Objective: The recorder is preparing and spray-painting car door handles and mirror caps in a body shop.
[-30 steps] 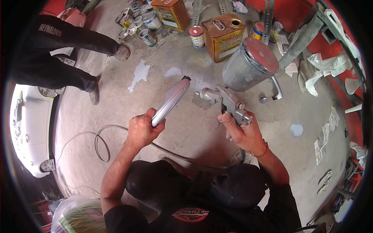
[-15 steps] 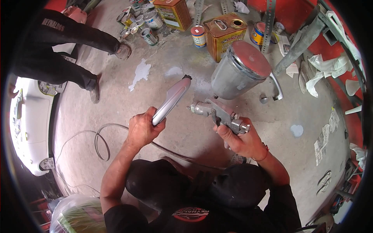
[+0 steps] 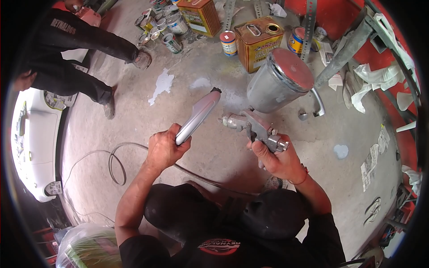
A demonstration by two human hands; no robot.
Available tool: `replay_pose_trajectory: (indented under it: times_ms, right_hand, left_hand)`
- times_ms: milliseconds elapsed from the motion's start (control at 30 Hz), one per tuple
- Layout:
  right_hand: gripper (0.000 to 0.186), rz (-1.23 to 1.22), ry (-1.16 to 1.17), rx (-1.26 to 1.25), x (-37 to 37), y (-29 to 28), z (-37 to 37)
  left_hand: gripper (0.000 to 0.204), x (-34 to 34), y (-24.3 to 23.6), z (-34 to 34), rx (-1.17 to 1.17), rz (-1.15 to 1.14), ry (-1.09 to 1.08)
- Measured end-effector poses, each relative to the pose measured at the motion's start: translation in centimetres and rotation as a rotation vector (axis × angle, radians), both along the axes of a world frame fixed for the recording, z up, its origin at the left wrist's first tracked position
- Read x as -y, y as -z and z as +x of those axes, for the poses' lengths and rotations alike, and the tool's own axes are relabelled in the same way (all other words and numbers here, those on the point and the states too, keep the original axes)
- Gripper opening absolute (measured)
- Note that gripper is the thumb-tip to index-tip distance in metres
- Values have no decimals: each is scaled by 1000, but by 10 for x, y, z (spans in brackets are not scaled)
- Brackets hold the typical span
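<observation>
My left hand (image 3: 166, 146) is closed round the lower end of a long, tapered silver car part (image 3: 196, 117). The piece slants up to the right and has a small black bit at its far tip. A spray gun (image 3: 255, 127) is gripped in my right hand (image 3: 279, 160), its nozzle pointing left toward the silver part, with a gap between them. My thumb lies over the back of the gun; the fingers round its handle are mostly hidden. On top of the gun sits a big grey metal paint cup (image 3: 278, 85) with a reddish lid, tilted to the right.
A silver handle-shaped piece (image 3: 318, 103) lies on the floor beyond the gun. Rectangular thinner cans (image 3: 259, 43) and several paint tins (image 3: 171, 43) stand ahead. A hose (image 3: 117, 166) loops across the floor. A co-worker's legs (image 3: 85, 76) and a white car panel (image 3: 39, 143) are left; a metal stand (image 3: 346, 49) right.
My spray gun has shifted slightly right, away from the silver part, which stays nearly still. The co-worker's hands have come further into view at the left.
</observation>
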State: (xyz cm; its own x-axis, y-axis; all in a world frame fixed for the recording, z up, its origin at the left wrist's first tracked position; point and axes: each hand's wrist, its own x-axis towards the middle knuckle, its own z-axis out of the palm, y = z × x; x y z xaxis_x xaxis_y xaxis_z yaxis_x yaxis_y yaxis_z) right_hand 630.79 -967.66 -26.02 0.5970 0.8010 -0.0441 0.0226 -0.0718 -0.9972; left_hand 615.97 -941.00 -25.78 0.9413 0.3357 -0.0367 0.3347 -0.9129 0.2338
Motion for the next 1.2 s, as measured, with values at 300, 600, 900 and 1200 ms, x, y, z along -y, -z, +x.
replay_pose_trajectory:
  times_ms: [300,600,900,1200]
  right_hand:
    - [47,-43,136,-107,1,0,2]
    - [47,-94,65,-43,3,10,5]
    - [52,-6,-85,-81,3,-2,-1]
    - [47,-60,-60,-180,1,-7,-2]
  left_hand:
    - [24,1,-2,1,-33,-12,-18]
    - [27,2,-1,4,-50,-25,-13]
    - [21,-4,4,2,13,20,-5]
    - [26,-3,3,2,-7,-7,-43]
